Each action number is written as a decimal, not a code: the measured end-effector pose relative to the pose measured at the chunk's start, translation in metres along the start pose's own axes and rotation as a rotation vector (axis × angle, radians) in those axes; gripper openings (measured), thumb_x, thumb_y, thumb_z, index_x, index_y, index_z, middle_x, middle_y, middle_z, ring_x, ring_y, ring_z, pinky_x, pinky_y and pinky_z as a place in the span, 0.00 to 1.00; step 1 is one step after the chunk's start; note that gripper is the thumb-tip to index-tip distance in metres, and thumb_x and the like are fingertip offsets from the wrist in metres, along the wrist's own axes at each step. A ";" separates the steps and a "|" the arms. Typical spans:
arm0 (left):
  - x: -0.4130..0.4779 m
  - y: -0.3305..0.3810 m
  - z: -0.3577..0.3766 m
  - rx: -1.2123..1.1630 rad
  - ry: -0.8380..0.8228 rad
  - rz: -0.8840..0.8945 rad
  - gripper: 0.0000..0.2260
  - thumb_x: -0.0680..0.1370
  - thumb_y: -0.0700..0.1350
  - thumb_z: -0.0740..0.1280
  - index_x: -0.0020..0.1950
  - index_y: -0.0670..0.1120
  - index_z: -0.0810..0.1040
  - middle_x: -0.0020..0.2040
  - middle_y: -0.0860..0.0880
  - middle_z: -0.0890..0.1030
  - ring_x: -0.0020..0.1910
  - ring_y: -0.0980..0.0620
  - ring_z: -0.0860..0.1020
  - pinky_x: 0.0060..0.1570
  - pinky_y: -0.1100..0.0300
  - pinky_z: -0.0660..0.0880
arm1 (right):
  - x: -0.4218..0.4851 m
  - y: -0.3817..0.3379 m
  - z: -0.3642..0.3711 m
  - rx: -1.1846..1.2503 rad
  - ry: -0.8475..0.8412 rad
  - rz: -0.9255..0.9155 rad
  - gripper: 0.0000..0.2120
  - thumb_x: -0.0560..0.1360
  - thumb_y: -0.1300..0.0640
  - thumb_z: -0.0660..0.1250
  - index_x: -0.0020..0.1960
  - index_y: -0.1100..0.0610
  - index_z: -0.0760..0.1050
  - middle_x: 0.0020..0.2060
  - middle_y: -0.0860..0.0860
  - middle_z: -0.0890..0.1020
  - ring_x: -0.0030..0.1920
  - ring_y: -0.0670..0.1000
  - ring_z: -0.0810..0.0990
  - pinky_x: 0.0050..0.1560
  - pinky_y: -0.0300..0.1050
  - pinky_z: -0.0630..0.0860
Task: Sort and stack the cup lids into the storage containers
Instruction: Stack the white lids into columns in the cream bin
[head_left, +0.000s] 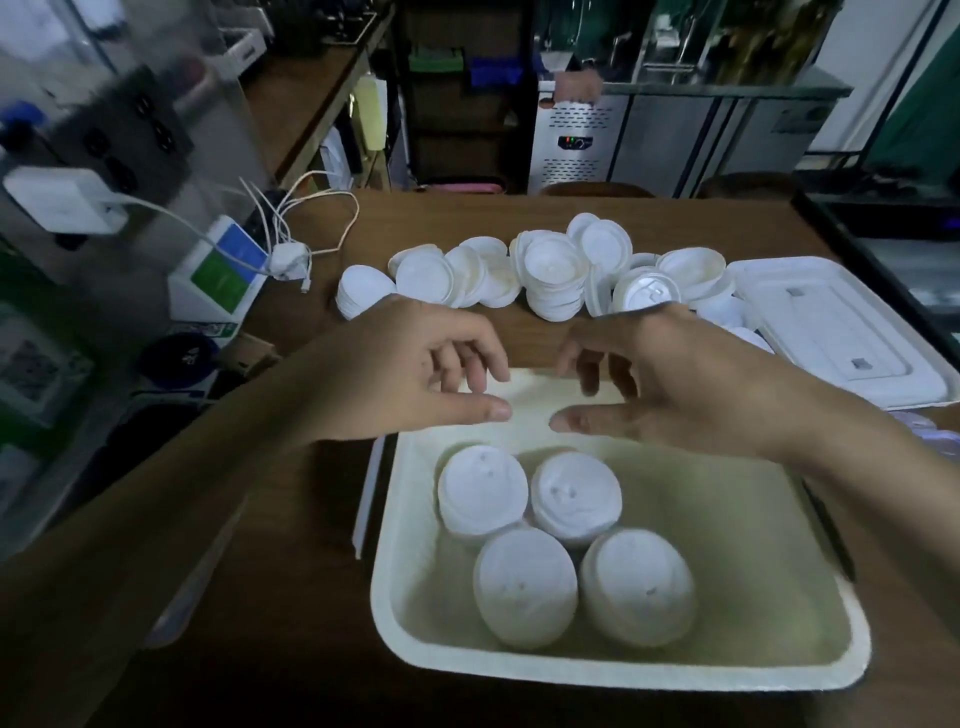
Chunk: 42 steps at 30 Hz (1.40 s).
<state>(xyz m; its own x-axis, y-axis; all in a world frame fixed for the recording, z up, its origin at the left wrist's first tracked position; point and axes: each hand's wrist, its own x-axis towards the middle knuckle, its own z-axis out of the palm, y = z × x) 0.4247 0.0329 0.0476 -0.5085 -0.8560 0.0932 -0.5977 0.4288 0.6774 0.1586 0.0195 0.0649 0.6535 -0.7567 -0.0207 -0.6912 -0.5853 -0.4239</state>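
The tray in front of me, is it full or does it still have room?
Still has room. The tray holds four lid stacks, with bare floor along its right side.

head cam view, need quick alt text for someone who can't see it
Two bare hands, the left hand and right hand, hover open and empty over the far end of a white storage container holding four stacks of cup lids. Beyond them on the brown table, a loose pile of lids waits beside a flat container cover.

Hands (545, 379) hide container far rim (535, 387); background shelves (457, 93) blurred.
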 end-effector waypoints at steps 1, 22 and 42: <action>0.000 -0.006 -0.004 -0.007 0.038 -0.028 0.13 0.72 0.53 0.79 0.53 0.51 0.85 0.42 0.55 0.84 0.37 0.52 0.82 0.36 0.62 0.78 | 0.011 0.001 -0.001 0.022 0.023 -0.015 0.14 0.72 0.42 0.77 0.50 0.48 0.78 0.39 0.42 0.78 0.38 0.44 0.77 0.36 0.34 0.71; 0.051 -0.183 -0.020 0.330 0.439 -0.514 0.48 0.67 0.55 0.83 0.80 0.44 0.64 0.78 0.45 0.67 0.77 0.44 0.67 0.72 0.47 0.67 | 0.243 0.056 0.064 -0.162 0.021 0.038 0.43 0.68 0.45 0.80 0.77 0.54 0.65 0.69 0.51 0.72 0.69 0.55 0.72 0.62 0.47 0.72; 0.059 -0.175 -0.017 0.088 0.374 -0.473 0.32 0.61 0.58 0.86 0.61 0.56 0.77 0.56 0.58 0.81 0.56 0.55 0.79 0.58 0.51 0.77 | 0.259 0.054 0.052 -0.262 -0.105 0.065 0.46 0.68 0.41 0.78 0.79 0.54 0.62 0.64 0.50 0.68 0.65 0.55 0.74 0.57 0.52 0.77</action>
<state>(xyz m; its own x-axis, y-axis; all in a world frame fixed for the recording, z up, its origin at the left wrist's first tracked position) 0.5104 -0.0978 -0.0531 0.0675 -0.9961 0.0573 -0.7626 -0.0145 0.6467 0.3068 -0.1931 -0.0104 0.6242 -0.7688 -0.1392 -0.7798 -0.6022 -0.1710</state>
